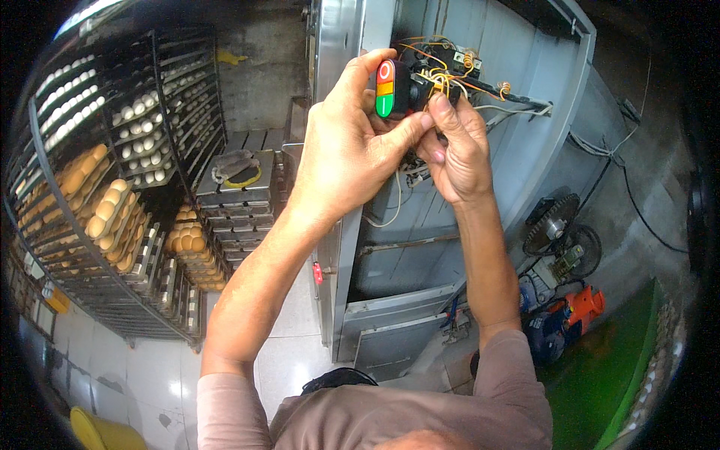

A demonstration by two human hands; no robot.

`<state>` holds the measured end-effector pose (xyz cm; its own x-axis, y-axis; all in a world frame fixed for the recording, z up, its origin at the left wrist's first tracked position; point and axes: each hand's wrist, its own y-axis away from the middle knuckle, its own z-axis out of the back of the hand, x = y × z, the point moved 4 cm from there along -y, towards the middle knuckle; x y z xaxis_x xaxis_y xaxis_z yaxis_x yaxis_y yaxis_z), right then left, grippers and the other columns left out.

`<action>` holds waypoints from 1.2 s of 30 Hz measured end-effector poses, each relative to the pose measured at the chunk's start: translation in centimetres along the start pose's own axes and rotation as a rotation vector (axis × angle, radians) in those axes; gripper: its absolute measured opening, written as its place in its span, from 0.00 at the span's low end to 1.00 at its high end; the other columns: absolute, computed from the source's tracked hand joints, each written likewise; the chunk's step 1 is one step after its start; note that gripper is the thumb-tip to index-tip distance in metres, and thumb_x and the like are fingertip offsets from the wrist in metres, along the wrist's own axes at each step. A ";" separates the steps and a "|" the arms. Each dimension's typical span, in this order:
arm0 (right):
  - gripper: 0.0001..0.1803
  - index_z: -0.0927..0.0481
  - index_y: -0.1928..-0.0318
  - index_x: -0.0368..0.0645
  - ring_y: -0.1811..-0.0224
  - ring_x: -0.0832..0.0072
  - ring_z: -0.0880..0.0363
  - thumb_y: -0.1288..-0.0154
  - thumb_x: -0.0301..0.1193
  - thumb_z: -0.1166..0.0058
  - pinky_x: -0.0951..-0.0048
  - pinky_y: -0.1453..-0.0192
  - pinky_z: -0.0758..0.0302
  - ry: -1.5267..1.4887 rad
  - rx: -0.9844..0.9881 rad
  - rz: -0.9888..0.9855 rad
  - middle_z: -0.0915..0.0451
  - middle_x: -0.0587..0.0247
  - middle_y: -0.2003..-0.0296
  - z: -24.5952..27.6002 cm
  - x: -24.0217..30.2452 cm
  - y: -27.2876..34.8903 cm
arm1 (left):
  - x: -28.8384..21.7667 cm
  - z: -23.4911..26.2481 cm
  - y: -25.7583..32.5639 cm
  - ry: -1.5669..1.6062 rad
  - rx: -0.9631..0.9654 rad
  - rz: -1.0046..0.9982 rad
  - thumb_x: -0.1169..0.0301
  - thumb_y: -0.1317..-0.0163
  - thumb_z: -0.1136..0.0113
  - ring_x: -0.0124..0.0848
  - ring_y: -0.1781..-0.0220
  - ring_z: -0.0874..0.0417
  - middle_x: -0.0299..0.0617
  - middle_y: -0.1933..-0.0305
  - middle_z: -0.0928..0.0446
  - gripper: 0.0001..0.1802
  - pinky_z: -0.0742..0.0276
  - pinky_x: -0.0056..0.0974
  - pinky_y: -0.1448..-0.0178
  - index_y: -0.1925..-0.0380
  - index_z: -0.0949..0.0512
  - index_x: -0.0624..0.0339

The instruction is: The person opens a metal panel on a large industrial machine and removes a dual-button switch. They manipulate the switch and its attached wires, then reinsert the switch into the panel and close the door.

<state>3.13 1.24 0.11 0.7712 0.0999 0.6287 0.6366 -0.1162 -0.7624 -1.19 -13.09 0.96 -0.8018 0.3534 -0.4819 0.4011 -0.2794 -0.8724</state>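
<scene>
Red, yellow and green show on the face of the push-button switch [385,88], which the left hand [346,146] grips at head height, thumb on its upper edge and forefinger wrapped under its black body. The right hand [455,146] sits just beside it, fingers pinched shut on something small behind the switch; the left forefinger hides what exactly is pinched. Yellow and orange wires [442,71] run from the back of the switch into a tangle above the right hand, where their ends are hard to follow. Behind both hands stands an open grey metal cabinet [517,97]. Well off to the left of the left hand, rack trolleys [112,187] hold trays of pale and browned buns, partly in shadow. Below the right forearm lie a gear wheel [551,223] and an orange tool [581,306], cut off by dim light.
</scene>
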 end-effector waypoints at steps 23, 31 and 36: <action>0.19 0.31 0.40 0.42 0.83 0.91 0.43 0.27 0.32 0.45 0.85 0.82 0.46 0.080 0.082 0.008 0.28 0.75 0.69 1.0 0.3 0.3 | -1.1 1.9 -0.7 -0.046 0.093 -0.045 0.76 0.38 0.33 0.21 0.59 0.20 0.36 0.60 0.21 0.19 0.23 0.26 0.52 0.48 0.26 0.67; 0.17 0.30 0.41 0.43 0.83 0.92 0.44 0.26 0.34 0.46 0.86 0.82 0.47 0.038 0.095 -0.032 0.28 0.75 0.67 0.9 0.7 0.2 | -0.6 1.7 -0.2 -0.016 0.087 -0.014 0.73 0.37 0.33 0.19 0.57 0.22 0.34 0.61 0.21 0.18 0.25 0.25 0.52 0.49 0.25 0.67; 0.18 0.30 0.41 0.42 0.84 0.92 0.44 0.26 0.33 0.46 0.86 0.82 0.47 0.014 0.079 -0.056 0.28 0.75 0.68 0.2 1.2 0.0 | -0.3 1.7 -0.4 0.093 0.099 -0.050 0.73 0.37 0.32 0.19 0.58 0.23 0.34 0.59 0.22 0.20 0.26 0.25 0.51 0.47 0.26 0.66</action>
<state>4.04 1.53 0.89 0.7350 0.0899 0.6721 0.6766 -0.0320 -0.7357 -1.84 -14.59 1.64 -0.7736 0.4489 -0.4473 0.3119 -0.3447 -0.8854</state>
